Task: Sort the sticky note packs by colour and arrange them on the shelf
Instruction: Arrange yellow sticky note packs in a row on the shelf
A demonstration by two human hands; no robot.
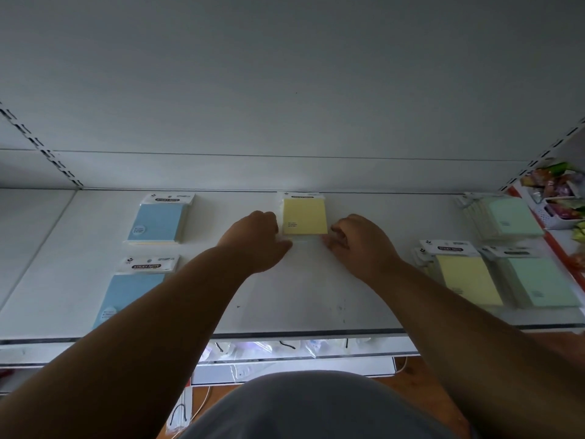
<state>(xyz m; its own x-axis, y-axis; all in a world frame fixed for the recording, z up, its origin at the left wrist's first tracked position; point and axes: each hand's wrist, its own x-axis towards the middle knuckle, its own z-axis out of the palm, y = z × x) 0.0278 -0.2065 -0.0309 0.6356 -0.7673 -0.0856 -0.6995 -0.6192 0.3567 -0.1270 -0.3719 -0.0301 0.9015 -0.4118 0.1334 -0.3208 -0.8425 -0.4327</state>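
A yellow sticky note pack (305, 217) lies flat at the back middle of the white shelf (316, 296). My left hand (259, 239) is at its lower left corner, fingers curled, thumb against the wrapper's bottom edge. My right hand (357, 239) pinches its lower right corner with curled fingers. Two blue packs lie on the left, one at the back (158, 221) and one nearer the front (126, 293). On the right sit a yellow stack (465, 277), a front green stack (541, 280) and a back green stack (512, 217).
A white basket (550, 220) of colourful packets stands on the neighbouring shelf at far right. The shelf's back wall rises straight behind the packs. Below the front edge hang clear bagged goods (253, 348).
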